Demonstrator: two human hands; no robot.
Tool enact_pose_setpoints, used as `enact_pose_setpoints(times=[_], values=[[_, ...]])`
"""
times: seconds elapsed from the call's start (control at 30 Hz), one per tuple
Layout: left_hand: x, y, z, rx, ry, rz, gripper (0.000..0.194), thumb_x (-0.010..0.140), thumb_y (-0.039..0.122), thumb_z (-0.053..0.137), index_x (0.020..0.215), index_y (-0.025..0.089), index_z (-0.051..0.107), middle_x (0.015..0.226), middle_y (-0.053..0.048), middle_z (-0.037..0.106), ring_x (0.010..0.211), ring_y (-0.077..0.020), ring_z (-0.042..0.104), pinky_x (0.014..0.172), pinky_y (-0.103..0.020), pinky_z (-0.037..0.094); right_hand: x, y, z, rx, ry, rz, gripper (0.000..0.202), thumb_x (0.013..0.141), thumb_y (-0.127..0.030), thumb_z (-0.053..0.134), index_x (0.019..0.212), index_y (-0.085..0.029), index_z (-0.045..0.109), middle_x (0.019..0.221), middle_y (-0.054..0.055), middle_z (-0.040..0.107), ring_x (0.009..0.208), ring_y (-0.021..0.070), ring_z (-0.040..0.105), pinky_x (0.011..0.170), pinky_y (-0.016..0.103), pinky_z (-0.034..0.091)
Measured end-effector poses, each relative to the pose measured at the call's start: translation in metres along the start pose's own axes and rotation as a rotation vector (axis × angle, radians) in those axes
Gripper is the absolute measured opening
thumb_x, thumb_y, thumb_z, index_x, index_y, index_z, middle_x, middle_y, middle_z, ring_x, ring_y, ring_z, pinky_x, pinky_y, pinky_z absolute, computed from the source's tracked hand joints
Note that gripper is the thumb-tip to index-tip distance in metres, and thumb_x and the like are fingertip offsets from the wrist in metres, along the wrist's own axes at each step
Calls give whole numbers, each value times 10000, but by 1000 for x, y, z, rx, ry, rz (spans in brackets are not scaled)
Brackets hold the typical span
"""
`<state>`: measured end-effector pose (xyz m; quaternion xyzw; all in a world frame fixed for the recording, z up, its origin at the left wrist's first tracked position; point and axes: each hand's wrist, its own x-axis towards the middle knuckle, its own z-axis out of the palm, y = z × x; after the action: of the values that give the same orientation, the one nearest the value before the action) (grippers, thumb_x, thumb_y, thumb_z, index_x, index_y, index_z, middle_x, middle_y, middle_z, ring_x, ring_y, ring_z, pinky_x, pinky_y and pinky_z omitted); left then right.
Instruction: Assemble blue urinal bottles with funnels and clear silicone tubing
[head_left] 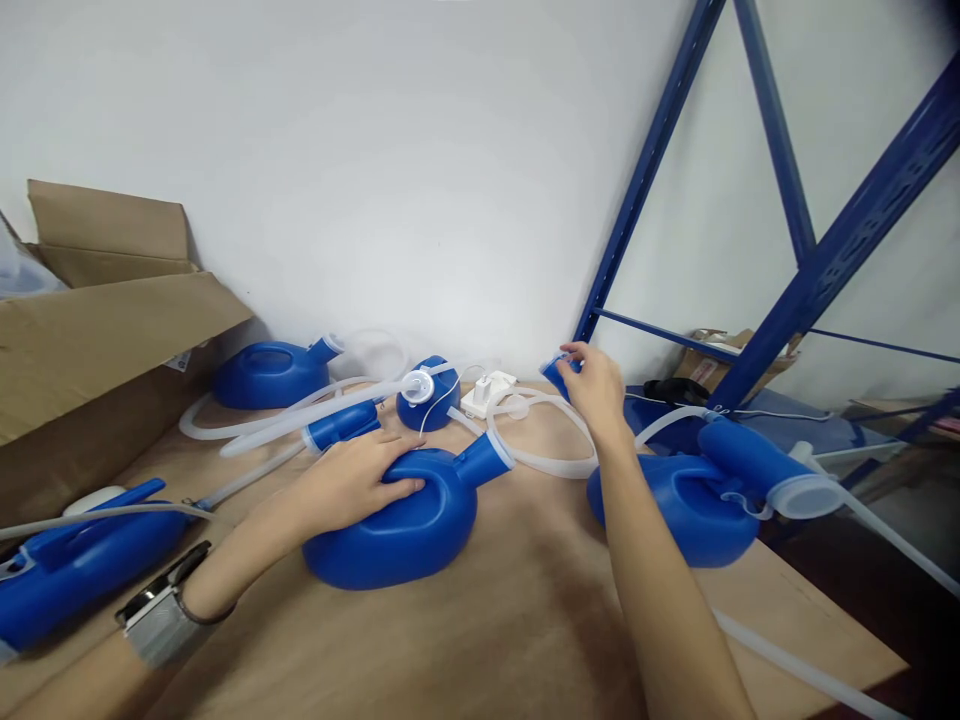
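Observation:
A blue plastic bottle (397, 535) with a side handle and a short spout lies in front of me, its open mouth pointing up and to the right. My left hand (360, 480) is closed on its handle area, the thumb over the near side. Farther back at the right, my right hand (592, 375) pinches a small blue piece (559, 375) with a pale rim, above the table's back edge. Beneath my right forearm sits another blue bottle (697, 510), partly hidden by the arm.
More blue bottles lie left (112, 545) and back left (266, 375), with clear hoses (555, 465) coiled between. A white power strip (487, 393) is at the back. A cardboard box (112, 350) stands left; blue shelf posts (645, 170) rise right.

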<state>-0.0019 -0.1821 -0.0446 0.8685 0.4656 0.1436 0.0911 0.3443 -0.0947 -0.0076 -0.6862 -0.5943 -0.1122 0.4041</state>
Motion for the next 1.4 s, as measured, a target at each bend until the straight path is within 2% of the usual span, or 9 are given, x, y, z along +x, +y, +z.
enact_pose_setpoints(times=[0.23,0.43,0.7,0.83,0.93,1.07,1.23,1.33,1.4], values=[[0,-8,-4,3,-35,62,513,997,590,475,1400,316,634,1256,-70,746,1125,-308,701,978,-415,529,-13,32,54,-151,-177,3,417,941,-115,506,1322,-154,670,1209,165,733,1122,293,676,965,365,473],[-1,-15,-15,89,-114,-24,555,974,646,448,1271,261,715,1149,-108,766,982,-326,710,828,-420,533,-26,52,82,-155,-236,-58,374,905,-45,529,1223,-87,722,1145,203,752,1077,279,694,956,327,478],[-6,-30,-28,67,-203,-78,591,939,683,484,1357,308,668,1208,-98,752,1065,-354,698,845,-421,529,-30,50,91,-252,-255,-40,386,977,-114,425,1225,-75,719,1215,217,704,1107,296,667,977,356,471],[-8,-35,-34,41,-245,-101,587,938,655,512,1415,329,615,1298,-81,719,1121,-335,684,928,-428,522,-37,49,91,-339,-198,-39,404,985,-148,390,1181,-67,733,1379,262,589,1244,388,556,1047,488,415],[-10,-36,-37,23,-239,-98,583,926,637,539,1411,323,618,1320,-72,712,1127,-326,687,948,-415,521,-40,47,93,-389,-165,-87,444,955,-126,418,1326,-71,656,1509,264,485,1388,428,409,1132,570,304],[-10,-37,-35,23,-212,-87,580,913,650,543,1379,321,646,1289,-75,731,1095,-326,703,912,-400,533,-40,42,107,-404,-230,-232,594,946,-127,455,1539,-173,460,1641,159,386,1520,330,273,1231,502,174],[-10,-38,-31,49,-204,-128,601,911,674,512,1343,287,669,1222,-110,752,1041,-333,716,892,-425,538,-45,36,130,-403,-315,-221,640,900,-123,529,1529,-53,434,1493,243,550,1455,388,378,1220,608,119],[-10,-39,-29,32,-166,-110,598,891,692,528,1305,291,690,1165,-97,767,993,-313,726,868,-395,544,-49,35,135,-379,-335,-212,614,924,-145,530,1526,-61,439,1402,239,616,1383,376,451,1219,630,80],[-10,-39,-29,33,-166,-101,597,898,687,525,1332,306,675,1174,-88,765,992,-313,727,868,-396,544,-48,35,133,-358,-340,-195,574,935,-158,536,1500,-80,474,1391,234,615,1345,367,477,1212,612,127]])
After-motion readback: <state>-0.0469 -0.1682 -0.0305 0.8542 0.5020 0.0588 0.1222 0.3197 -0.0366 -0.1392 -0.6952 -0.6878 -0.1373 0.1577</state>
